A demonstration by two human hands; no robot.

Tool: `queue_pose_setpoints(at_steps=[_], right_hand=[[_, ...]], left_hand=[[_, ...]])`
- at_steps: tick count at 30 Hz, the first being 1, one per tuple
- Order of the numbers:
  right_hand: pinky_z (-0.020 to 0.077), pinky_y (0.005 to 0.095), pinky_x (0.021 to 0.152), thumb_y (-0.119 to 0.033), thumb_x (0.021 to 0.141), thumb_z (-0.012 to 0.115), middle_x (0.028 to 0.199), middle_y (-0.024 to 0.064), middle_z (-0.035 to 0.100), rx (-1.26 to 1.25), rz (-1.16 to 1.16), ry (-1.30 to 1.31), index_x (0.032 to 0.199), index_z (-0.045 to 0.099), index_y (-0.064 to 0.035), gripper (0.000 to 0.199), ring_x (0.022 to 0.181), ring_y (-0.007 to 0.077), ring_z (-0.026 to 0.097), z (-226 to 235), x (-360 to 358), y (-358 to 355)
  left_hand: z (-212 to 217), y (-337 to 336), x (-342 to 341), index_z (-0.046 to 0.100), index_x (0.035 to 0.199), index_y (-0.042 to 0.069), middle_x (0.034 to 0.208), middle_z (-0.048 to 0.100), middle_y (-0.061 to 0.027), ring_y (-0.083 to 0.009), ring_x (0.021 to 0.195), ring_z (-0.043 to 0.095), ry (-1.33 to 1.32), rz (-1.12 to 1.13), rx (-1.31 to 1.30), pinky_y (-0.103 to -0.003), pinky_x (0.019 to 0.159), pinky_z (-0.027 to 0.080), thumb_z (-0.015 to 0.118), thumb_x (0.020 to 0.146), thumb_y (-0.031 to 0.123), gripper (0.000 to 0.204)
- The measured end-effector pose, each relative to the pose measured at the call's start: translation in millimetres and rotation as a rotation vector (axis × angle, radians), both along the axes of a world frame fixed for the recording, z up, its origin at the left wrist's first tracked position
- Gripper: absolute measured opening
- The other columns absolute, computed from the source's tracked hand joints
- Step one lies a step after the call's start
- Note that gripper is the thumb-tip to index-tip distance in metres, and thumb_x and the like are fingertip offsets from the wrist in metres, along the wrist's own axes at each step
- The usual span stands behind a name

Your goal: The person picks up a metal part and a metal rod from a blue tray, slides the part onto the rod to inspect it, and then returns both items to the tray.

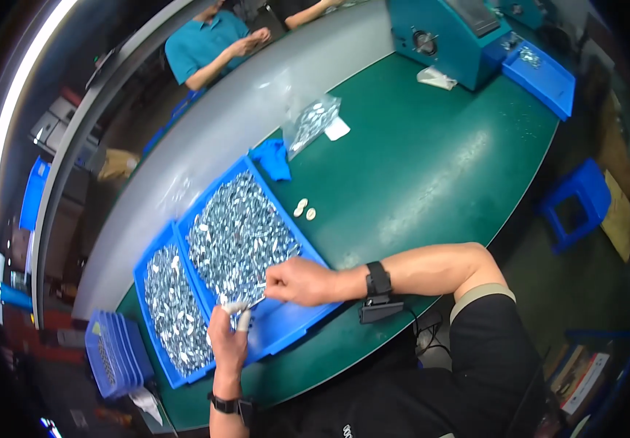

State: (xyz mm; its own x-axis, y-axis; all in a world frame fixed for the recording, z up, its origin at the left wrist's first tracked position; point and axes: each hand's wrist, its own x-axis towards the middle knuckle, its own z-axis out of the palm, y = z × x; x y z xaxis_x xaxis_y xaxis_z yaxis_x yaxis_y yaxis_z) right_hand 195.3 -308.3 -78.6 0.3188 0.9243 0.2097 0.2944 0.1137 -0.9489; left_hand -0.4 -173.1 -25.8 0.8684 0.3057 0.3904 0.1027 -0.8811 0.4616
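Observation:
Over the near end of a large blue tray (285, 329), my two hands are close together. My right hand (302, 281) is closed, its fingers curled in, with a thin shiny piece showing at the fingertips. My left hand (227, 339) has pale finger cots on two fingers, bent toward the right hand; whatever they pinch is too small to make out. Small silvery metal parts (238, 226) heap up in the tray beyond my hands. A narrower blue tray (177, 378) on the left holds more metal parts (172, 306).
On the green table (417, 153) lie several pale finger cots (310, 214), a blue cloth (274, 158) and a clear bag of parts (313, 123). A teal machine (442, 40) and another blue tray (548, 84) stand far right. Stacked blue bins (121, 354) are at left. A person (209, 47) sits beyond the partition.

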Motion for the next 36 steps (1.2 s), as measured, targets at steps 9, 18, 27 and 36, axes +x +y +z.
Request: queue_pose_setpoints(at_steps=[9, 18, 27, 36], right_hand=[[0.0514, 0.0435, 0.065, -0.026, 0.088, 0.067, 0.071, 0.0144, 0.069, 0.019, 0.006, 0.012, 0.079, 0.067, -0.0024, 0.025, 0.069, 0.0317, 0.068, 7.7, 1.6, 1.6], [0.0508, 0.0425, 0.064, -0.031, 0.094, 0.06, 0.062, 0.0088, 0.067, -0.007, 0.06, -0.043, 0.07, 0.062, -0.0038, 0.037, 0.061, 0.0285, 0.066, 5.3, 0.9, 2.0], [0.0486, 0.0368, 0.058, -0.036, 0.103, 0.051, 0.058, 0.007, 0.063, -0.153, 0.165, 0.083, 0.072, 0.063, -0.0025, 0.047, 0.053, 0.0191, 0.061, 13.0, 4.2, -0.3], [0.0474, 0.0346, 0.055, -0.04, 0.104, 0.05, 0.057, 0.0063, 0.062, -0.173, 0.199, 0.145, 0.071, 0.063, -0.0032, 0.051, 0.051, 0.0154, 0.059, 10.0, 0.9, 1.8]], left_hand=[[-2.8, 1.0, -7.8, 0.067, 0.097, -0.001, 0.093, 0.071, -0.0101, -0.0205, 0.089, 0.068, 0.007, 0.108, -0.185, -0.033, 0.083, 0.052, 0.073, 0.085, -0.003, 0.014], [-7.4, -1.3, 3.9, 0.069, 0.096, 0.0, 0.092, 0.069, -0.0116, -0.0261, 0.086, 0.067, 0.001, 0.026, -0.154, -0.034, 0.079, 0.051, 0.077, 0.082, -0.003, 0.017], [-8.5, -2.0, 1.5, 0.069, 0.097, 0.0, 0.091, 0.073, -0.0084, -0.0178, 0.086, 0.069, -0.015, 0.056, -0.255, -0.03, 0.079, 0.053, 0.076, 0.085, -0.002, 0.014], [-4.8, -6.0, -0.7, 0.07, 0.095, 0.001, 0.091, 0.07, -0.0117, -0.0273, 0.085, 0.068, -0.061, 0.059, -0.217, -0.034, 0.078, 0.052, 0.079, 0.081, -0.003, 0.017]])
